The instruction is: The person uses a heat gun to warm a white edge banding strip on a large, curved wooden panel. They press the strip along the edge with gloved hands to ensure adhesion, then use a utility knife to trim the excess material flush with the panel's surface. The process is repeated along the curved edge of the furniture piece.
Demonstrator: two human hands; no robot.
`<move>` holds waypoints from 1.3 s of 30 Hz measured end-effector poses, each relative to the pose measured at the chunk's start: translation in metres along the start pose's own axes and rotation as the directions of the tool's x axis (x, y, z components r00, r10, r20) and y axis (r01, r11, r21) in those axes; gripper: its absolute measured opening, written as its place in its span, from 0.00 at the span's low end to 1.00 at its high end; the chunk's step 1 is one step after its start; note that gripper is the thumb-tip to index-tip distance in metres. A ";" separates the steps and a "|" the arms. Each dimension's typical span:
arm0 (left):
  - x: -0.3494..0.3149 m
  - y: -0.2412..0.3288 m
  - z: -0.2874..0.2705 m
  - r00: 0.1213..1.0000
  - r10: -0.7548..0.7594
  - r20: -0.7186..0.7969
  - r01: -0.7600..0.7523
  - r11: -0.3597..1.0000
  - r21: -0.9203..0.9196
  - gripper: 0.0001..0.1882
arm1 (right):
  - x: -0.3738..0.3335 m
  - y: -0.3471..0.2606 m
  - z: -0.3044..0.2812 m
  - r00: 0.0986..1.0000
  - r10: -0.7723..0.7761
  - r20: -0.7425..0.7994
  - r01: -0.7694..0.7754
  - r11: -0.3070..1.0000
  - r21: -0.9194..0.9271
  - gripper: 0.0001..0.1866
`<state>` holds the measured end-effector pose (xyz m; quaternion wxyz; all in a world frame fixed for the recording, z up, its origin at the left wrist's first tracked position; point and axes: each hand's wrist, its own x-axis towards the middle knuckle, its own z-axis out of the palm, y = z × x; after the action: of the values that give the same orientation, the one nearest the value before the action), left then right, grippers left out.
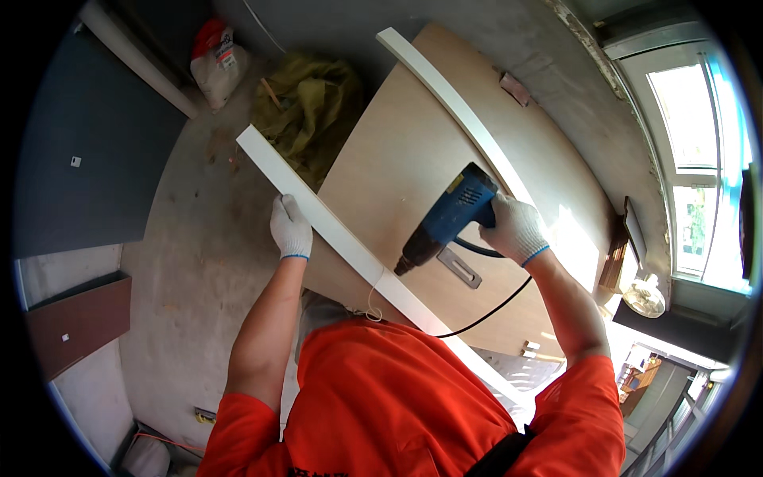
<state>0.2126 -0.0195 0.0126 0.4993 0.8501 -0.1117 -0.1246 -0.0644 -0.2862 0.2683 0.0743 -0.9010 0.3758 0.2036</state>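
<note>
Heat gun point(455, 213) in my right hand point(515, 230), fingers closed round its grip, nozzle aimed down at the white strip point(334, 225). My left hand point(289, 229) is clamped on that strip farther up, holding it slanted across the near edge of the wooden table point(397, 151).

To do this well, I judge the nozzle should stay just off the strip and sweep along it rather than dwell, so the surface warms evenly without scorching. My gloved left hand should stay well up the strip from the nozzle, and the black cord point(493, 306) trailing below the gun should be kept away from the hot end.

A second white strip point(453, 103) lies along the far side of the table. Beyond the table's far left corner sits a crumpled olive sheet point(314, 107), and past that a white sack point(216, 67) with a red top and a printed label. A small yellow label marks the gun's blue body.
</note>
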 end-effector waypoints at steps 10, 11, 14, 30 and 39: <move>-0.002 0.008 -0.001 1.000 0.019 0.014 -0.019 1.000 -0.013 0.24 | 0.082 -0.065 -0.010 0.983 0.036 -0.181 -0.020 0.996 0.090 0.22; -0.003 0.008 -0.003 1.000 0.016 0.002 -0.016 1.000 -0.008 0.23 | 0.099 -0.080 -0.015 0.981 0.038 -0.192 -0.017 0.993 0.114 0.22; -0.003 0.007 -0.003 0.999 0.031 0.011 -0.030 0.999 -0.033 0.24 | 0.143 -0.119 -0.031 0.973 0.055 -0.224 -0.018 0.987 0.163 0.22; -0.005 0.009 -0.003 1.000 0.007 -0.005 -0.007 0.999 -0.035 0.22 | 0.254 -0.220 -0.054 0.967 0.064 -0.246 -0.004 0.972 0.237 0.20; -0.005 0.005 0.000 1.000 0.012 -0.018 -0.011 0.999 0.033 0.24 | 0.228 -0.179 -0.049 0.970 -0.010 -0.241 0.041 0.991 0.127 0.23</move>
<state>0.2076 -0.0203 0.0177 0.4868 0.8588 -0.1139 -0.1120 0.2217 -0.3214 0.2126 0.0899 -0.9169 0.3829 0.0671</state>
